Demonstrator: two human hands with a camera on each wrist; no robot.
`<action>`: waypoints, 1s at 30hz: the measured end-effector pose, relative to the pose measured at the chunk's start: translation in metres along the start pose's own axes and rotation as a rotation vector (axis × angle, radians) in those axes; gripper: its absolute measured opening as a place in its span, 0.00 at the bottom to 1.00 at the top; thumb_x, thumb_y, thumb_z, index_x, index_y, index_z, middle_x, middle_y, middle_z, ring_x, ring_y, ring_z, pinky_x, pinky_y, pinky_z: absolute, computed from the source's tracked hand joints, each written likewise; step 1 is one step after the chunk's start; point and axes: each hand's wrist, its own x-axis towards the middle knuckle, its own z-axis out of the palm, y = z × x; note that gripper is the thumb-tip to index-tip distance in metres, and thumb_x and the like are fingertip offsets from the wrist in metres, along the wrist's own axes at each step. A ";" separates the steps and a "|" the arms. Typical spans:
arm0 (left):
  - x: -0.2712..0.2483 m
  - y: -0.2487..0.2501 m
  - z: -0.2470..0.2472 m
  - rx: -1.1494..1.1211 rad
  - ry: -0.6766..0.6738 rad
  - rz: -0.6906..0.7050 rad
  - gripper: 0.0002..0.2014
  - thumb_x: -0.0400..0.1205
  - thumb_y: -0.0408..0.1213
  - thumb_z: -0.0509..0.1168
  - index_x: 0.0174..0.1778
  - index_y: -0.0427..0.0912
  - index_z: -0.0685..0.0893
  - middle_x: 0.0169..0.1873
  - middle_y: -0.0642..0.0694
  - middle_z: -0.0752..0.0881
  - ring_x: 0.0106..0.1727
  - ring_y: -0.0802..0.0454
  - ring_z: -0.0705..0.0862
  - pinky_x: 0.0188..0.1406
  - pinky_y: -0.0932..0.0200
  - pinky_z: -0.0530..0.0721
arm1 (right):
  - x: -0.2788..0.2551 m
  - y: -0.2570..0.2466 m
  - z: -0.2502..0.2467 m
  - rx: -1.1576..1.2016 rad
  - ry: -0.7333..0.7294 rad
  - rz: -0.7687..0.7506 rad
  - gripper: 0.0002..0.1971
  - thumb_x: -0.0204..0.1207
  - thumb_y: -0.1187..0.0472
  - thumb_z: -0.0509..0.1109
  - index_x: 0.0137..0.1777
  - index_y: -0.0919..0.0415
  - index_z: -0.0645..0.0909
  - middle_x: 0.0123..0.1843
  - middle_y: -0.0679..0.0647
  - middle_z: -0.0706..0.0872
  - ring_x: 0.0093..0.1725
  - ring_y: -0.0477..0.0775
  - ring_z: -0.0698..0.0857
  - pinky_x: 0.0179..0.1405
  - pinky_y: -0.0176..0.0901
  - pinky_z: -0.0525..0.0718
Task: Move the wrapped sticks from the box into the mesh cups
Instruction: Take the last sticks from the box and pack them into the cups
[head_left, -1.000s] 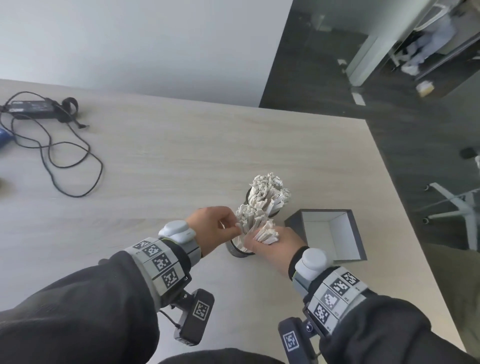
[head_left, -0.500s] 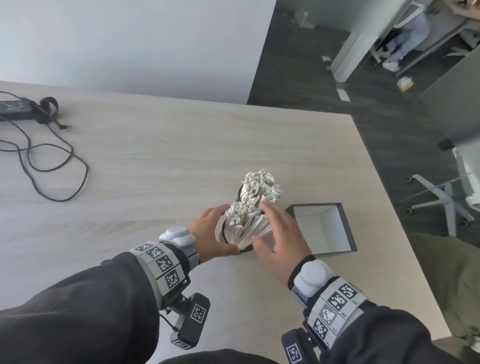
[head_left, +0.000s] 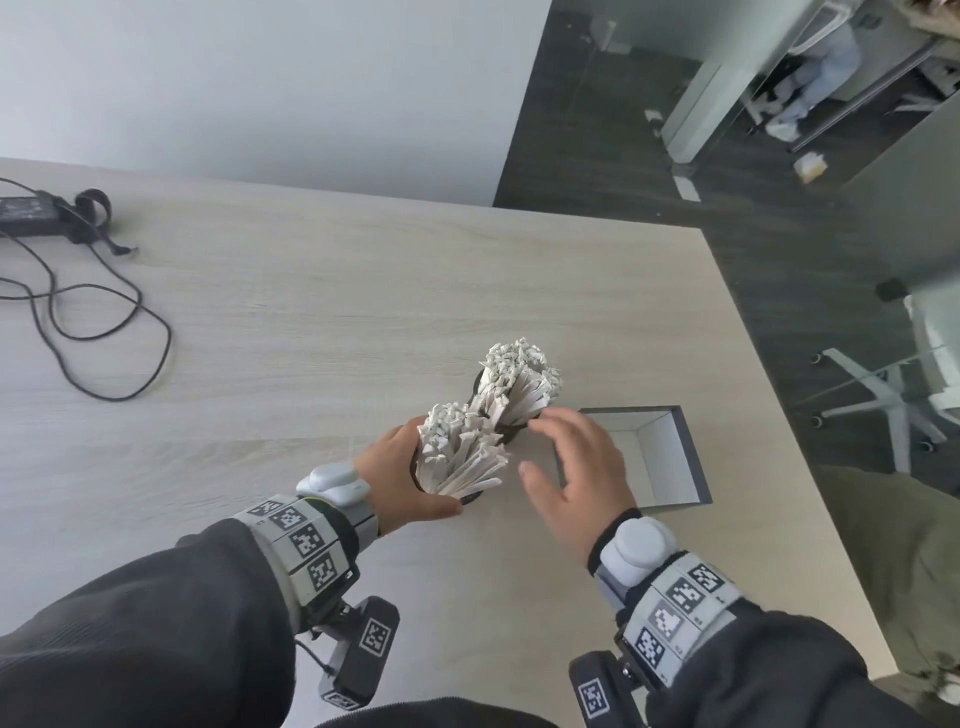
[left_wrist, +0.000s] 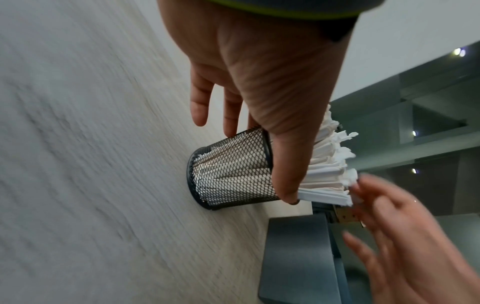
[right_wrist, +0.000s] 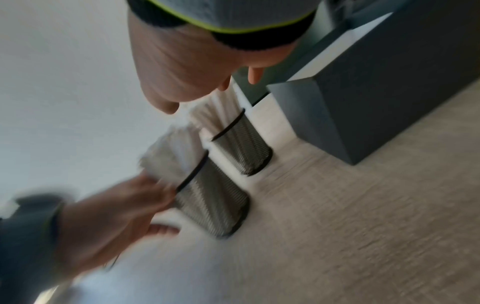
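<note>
Two black mesh cups stand side by side on the table, both packed with white wrapped sticks. My left hand (head_left: 402, 475) holds the near cup (left_wrist: 231, 172), thumb across its rim and fingers behind it, under its fanned sticks (head_left: 460, 452). The far cup's sticks (head_left: 519, 387) lean to the right. My right hand (head_left: 571, 467) hovers with fingers spread just right of the near cup, touching nothing. Under it is the left edge of the grey box (head_left: 654, 457); the part of the box's inside that shows holds no sticks. The right wrist view is blurred and shows both cups (right_wrist: 215, 203) (right_wrist: 244, 146) beside the box (right_wrist: 363, 92).
A black power adapter (head_left: 31, 208) and its looped cable (head_left: 104, 312) lie at the table's far left. The table's right edge (head_left: 779, 415) runs just past the box. Beyond it are dark floor and a white chair base (head_left: 883, 400).
My right hand has let go of the stick bundle and drawn back to the right with fingers spread. My left hand has dropped from the stick tops to the near cup's side.
</note>
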 end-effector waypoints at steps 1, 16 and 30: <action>-0.004 -0.005 -0.005 -0.015 0.014 -0.015 0.48 0.57 0.66 0.77 0.73 0.59 0.67 0.60 0.58 0.81 0.59 0.55 0.81 0.58 0.51 0.83 | 0.000 0.006 -0.001 -0.006 0.065 0.058 0.21 0.76 0.44 0.64 0.64 0.55 0.80 0.65 0.51 0.83 0.65 0.54 0.80 0.65 0.57 0.79; 0.005 -0.035 -0.041 -0.127 0.282 -0.175 0.38 0.63 0.56 0.82 0.63 0.54 0.68 0.52 0.54 0.83 0.53 0.51 0.83 0.44 0.56 0.77 | -0.015 0.057 0.001 -0.212 -0.184 0.326 0.26 0.77 0.49 0.68 0.74 0.49 0.67 0.46 0.46 0.89 0.40 0.56 0.87 0.55 0.51 0.79; 0.027 -0.029 -0.044 -0.066 0.262 -0.229 0.35 0.61 0.64 0.79 0.56 0.56 0.68 0.50 0.53 0.84 0.47 0.51 0.85 0.44 0.48 0.85 | 0.044 0.065 0.007 -0.226 -0.192 0.348 0.24 0.79 0.49 0.66 0.73 0.45 0.63 0.45 0.41 0.84 0.41 0.54 0.87 0.56 0.52 0.74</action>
